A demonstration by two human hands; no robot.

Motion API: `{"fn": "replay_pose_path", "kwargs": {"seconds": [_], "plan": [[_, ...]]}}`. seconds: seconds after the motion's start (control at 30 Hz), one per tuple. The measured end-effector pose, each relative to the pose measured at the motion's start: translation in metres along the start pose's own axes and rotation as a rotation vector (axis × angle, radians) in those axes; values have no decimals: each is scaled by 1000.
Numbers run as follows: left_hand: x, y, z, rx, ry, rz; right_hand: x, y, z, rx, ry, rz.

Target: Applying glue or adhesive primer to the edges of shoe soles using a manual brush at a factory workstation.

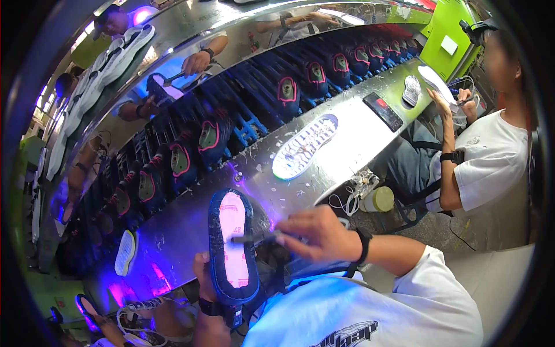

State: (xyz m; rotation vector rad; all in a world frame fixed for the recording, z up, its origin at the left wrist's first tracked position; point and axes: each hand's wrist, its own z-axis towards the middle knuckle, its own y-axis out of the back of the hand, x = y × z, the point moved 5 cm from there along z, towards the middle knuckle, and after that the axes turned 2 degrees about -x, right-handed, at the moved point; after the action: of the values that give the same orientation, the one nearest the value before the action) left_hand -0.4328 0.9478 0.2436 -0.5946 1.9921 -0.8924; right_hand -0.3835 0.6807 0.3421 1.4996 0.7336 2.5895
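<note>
My left hand (203, 274) is closed around the side of a dark blue shoe upper (216, 260), held bottom up above the bench's near edge. The shoe's underside (234, 263) is a pale pink board inside a dark rim. In my right hand (321, 234) is a dark, slim brush-like tool (254, 237), gripped between thumb and fingers. The tool's flat end lies over the middle of the underside; motion smears its tip, so its exact shape cannot be made out.
A white shoe sole (305, 146) lies on the metal bench (254, 165), another sole (124, 253) at left. Behind runs a rack of dark shoes (209, 134) with pink trim. A black device (382, 112) sits at right, near a seated co-worker (491, 144) holding a sole.
</note>
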Motion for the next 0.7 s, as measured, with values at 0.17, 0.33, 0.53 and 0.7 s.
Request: {"fn": "replay_pose_path", "kwargs": {"seconds": [0.17, 0.33, 0.53, 0.7], "plan": [[-19, -10, 26, -175, -57, -10, -15, 23, -7, -89, -174, 4], [-81, -81, 110, -82, -197, 350, -61, 42, -34, -416, -407, 274], [-154, -127, 265, -391, -740, 1637, -62, 52, -53, -499, -542, 317], [-143, -123, 363, -290, -1003, 1868, -64, 50, -57, -514, -577, 351]]}}
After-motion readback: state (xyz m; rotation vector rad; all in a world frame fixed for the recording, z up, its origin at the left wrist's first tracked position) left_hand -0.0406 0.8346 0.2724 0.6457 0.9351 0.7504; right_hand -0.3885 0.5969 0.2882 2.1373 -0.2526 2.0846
